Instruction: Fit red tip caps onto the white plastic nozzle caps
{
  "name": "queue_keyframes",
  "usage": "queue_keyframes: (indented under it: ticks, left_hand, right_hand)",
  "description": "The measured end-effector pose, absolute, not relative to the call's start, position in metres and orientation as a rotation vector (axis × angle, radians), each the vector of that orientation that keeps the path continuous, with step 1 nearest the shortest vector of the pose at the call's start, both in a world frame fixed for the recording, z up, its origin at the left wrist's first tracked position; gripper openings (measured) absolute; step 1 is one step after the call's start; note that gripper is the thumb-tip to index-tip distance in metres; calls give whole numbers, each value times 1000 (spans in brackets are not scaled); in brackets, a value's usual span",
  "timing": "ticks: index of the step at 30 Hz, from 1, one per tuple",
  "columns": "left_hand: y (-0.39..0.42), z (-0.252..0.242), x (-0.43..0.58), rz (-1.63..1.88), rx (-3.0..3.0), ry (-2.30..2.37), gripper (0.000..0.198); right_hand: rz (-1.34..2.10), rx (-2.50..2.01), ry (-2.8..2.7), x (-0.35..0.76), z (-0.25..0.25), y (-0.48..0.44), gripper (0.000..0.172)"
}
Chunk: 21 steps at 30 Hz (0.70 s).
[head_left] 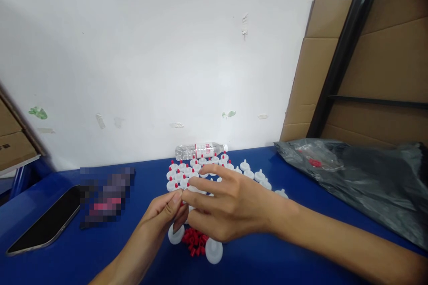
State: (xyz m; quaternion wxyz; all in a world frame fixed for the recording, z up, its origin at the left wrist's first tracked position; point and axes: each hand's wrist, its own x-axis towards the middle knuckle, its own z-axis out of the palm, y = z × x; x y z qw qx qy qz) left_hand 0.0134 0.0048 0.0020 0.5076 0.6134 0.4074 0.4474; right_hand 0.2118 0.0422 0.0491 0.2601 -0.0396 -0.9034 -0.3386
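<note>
left hand (163, 212) and right hand (230, 207) pinching a small, mostly hidden part (182, 203), round white plastic discs (214, 250), red caps (195, 239)

Two hands (234, 209), one bottle (200, 150), one phone (47, 222)

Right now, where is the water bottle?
Head view, centre: the water bottle lies on its side far back on the table against the wall, just behind the white caps.

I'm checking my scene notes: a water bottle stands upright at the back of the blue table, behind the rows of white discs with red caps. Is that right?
Not quite. The head view shows the water bottle lying on its side, not upright. The rest holds: it is at the back of the blue table, behind the rows of white discs with red caps.
</note>
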Motion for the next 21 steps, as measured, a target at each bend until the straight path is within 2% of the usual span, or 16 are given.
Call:
queue_keyframes:
  ticks: [5,7,10,13,17,21]
  left_hand:
    - [12,14,-1,1090,1376,895,47]
    - [17,15,-10,1153,1450,928,48]
    - [19,10,-15,1148,1790,1052,49]
    - [11,4,-7,963,2139,1196,39]
    - [0,4,3,704,2500,1195,16]
    - [-1,8,4,549,2641,1124,15]
  right_hand:
    - [-887,-220,-2445,240,65,76,27]
    - [-705,-474,-2414,256,71,95,27]
    - [-368,-732,-2260,264,67,114,10]
    - [-134,-752,-2391,256,49,118,23]
    - [-45,-697,-2543,241,29,114,31]
    - [17,-673,-2642,237,22,110,41]
